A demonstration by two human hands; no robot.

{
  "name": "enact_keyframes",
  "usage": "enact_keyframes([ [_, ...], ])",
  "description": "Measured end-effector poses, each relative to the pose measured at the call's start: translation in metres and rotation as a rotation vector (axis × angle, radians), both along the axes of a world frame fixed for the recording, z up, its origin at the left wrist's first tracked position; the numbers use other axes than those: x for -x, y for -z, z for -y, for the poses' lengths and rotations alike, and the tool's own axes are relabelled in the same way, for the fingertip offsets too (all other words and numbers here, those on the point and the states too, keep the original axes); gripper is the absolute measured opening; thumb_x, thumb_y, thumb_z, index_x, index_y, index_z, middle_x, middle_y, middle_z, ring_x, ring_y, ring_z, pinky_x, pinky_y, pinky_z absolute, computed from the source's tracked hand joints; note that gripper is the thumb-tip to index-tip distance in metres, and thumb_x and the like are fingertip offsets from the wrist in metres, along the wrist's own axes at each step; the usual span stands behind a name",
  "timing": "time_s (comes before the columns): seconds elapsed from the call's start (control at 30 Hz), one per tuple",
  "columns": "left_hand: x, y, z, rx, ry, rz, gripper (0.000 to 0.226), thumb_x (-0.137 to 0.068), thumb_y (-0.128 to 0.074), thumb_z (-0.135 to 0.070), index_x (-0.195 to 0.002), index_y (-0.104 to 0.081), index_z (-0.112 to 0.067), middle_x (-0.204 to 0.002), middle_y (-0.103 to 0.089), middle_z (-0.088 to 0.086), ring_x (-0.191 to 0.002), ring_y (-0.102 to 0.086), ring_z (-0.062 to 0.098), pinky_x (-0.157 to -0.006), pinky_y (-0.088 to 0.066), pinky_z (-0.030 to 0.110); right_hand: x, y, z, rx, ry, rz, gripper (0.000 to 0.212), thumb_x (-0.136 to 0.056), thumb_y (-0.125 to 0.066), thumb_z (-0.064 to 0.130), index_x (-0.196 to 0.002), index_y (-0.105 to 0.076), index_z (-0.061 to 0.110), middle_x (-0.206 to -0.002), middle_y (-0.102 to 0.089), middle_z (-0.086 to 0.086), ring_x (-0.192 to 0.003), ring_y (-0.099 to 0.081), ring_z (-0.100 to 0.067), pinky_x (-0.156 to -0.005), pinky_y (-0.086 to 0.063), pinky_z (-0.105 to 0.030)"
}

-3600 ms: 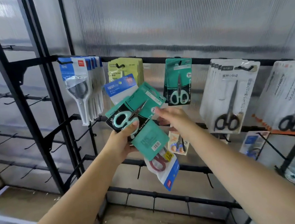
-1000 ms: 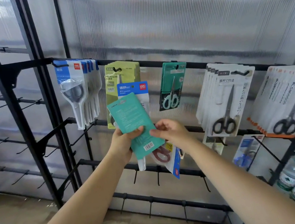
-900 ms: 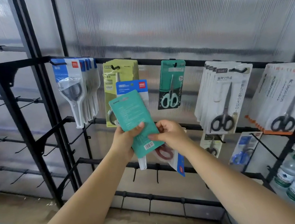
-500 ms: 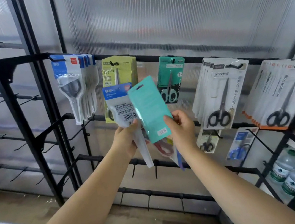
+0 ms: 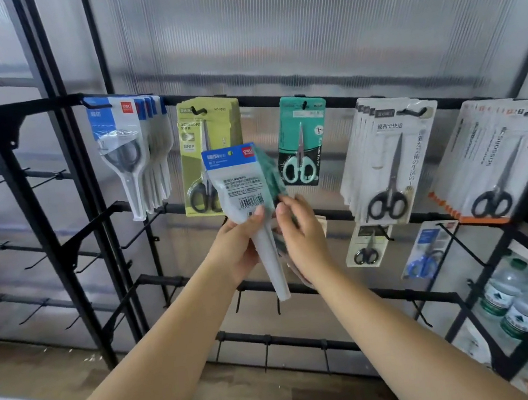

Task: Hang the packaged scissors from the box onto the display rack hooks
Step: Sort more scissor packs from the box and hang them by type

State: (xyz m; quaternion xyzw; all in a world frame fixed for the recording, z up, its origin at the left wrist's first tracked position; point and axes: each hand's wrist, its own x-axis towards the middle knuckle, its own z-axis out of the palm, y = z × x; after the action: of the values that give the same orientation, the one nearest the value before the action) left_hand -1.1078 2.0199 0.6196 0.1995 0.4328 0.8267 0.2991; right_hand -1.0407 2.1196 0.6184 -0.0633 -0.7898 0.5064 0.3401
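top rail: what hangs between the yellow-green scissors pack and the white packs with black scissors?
Head view: one teal pack with mint-handled scissors hangs alone on its hook, between the yellow-green pack and the white packs. Bare rail shows either side.

The blue-topped pack now fronts the teal pack.

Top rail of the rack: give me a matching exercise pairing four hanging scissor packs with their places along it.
Packs:
1. blue-and-white packs
2. yellow-green pack
3. teal pack
4. white packs with black scissors

Places:
A. second from left
B. right of the teal one
C. far left
D. just above the right hand

Pairs: 1-C, 2-A, 3-D, 4-B
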Motion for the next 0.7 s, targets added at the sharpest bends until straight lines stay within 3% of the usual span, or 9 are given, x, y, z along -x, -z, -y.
enact_keyframes([
  [0.07, 0.002, 0.001, 0.003, 0.037, 0.044, -0.023, 0.034, -0.080, -0.061, -0.023, -0.113, -0.061, -0.015, -0.093, -0.072, 0.006, -0.077, -0.069, 0.020, -0.063, -0.058, 0.039, -0.001, 0.000, -0.009, 0.083, -0.008, 0.108, 0.039, -0.095, -0.050, 0.034, -0.131, -0.049, 0.020, -0.127, -0.051, 0.001, -0.118, -0.051, -0.015, -0.097, -0.046, -0.035],
  [0.2, 0.003, 0.006, 0.003, 0.028, -0.003, 0.001, 0.019, -0.089, -0.057, -0.014, -0.106, -0.064, -0.014, -0.088, -0.073, 0.001, -0.076, -0.071, 0.016, -0.058, -0.058, 0.036, -0.003, -0.002, -0.020, 0.221, -0.109, 0.155, 0.079, -0.080, -0.071, 0.035, -0.145, -0.027, 0.036, -0.146, -0.036, 0.005, -0.134, -0.036, -0.015, -0.109, -0.035, -0.039],
  [0.27, 0.003, 0.006, 0.000, 0.023, -0.055, 0.015, 0.016, -0.092, -0.054, -0.010, -0.104, -0.064, -0.013, -0.085, -0.074, 0.002, -0.072, -0.071, 0.017, -0.054, -0.056, 0.035, 0.000, -0.003, -0.025, 0.099, 0.006, 0.132, 0.093, -0.074, -0.077, 0.034, -0.148, -0.019, 0.036, -0.138, -0.036, 0.003, -0.126, -0.038, -0.012, -0.103, -0.034, -0.029],
  [0.37, 0.003, 0.003, -0.003, 0.033, -0.086, -0.021, 0.013, -0.092, -0.055, -0.009, -0.098, -0.066, -0.013, -0.084, -0.074, 0.004, -0.074, -0.070, 0.021, -0.057, -0.058, 0.037, 0.004, -0.009, -0.032, -0.202, 0.266, 0.069, 0.098, -0.072, -0.078, 0.040, -0.148, -0.016, 0.035, -0.117, -0.035, -0.002, -0.103, -0.042, -0.010, -0.080, -0.040, -0.019],
  [0.5, 0.006, -0.003, -0.005, 0.055, -0.095, -0.061, 0.019, -0.092, -0.054, -0.011, -0.110, -0.062, -0.010, -0.093, -0.073, 0.004, -0.081, -0.070, 0.023, -0.073, -0.055, 0.046, 0.016, -0.038, -0.047, -0.336, 0.448, 0.003, 0.097, -0.073, -0.075, 0.045, -0.149, -0.019, 0.025, -0.117, -0.033, -0.002, -0.100, -0.042, -0.012, -0.076, -0.041, -0.022],
  [0.6, 0.008, -0.003, -0.004, 0.067, -0.108, -0.068, 0.015, -0.093, -0.053, -0.010, -0.106, -0.061, -0.014, -0.088, -0.073, 0.000, -0.075, -0.071, 0.018, -0.072, -0.055, 0.045, 0.027, -0.063, -0.060, -0.450, 0.553, 0.097, 0.098, -0.074, -0.072, 0.051, -0.150, -0.018, 0.022, -0.122, -0.034, -0.007, -0.098, -0.042, -0.014, -0.067, -0.036, -0.019],
  [0.7, 0.012, 0.000, -0.003, 0.075, -0.118, -0.071, 0.014, -0.093, -0.053, -0.009, -0.103, -0.061, -0.017, -0.087, -0.074, -0.002, -0.077, -0.070, 0.019, -0.076, -0.054, 0.046, 0.036, -0.078, -0.069, -0.474, 0.576, 0.236, 0.099, -0.074, -0.069, 0.056, -0.150, -0.015, 0.022, -0.126, -0.032, -0.010, -0.108, -0.048, -0.023, -0.067, -0.039, -0.023],
])
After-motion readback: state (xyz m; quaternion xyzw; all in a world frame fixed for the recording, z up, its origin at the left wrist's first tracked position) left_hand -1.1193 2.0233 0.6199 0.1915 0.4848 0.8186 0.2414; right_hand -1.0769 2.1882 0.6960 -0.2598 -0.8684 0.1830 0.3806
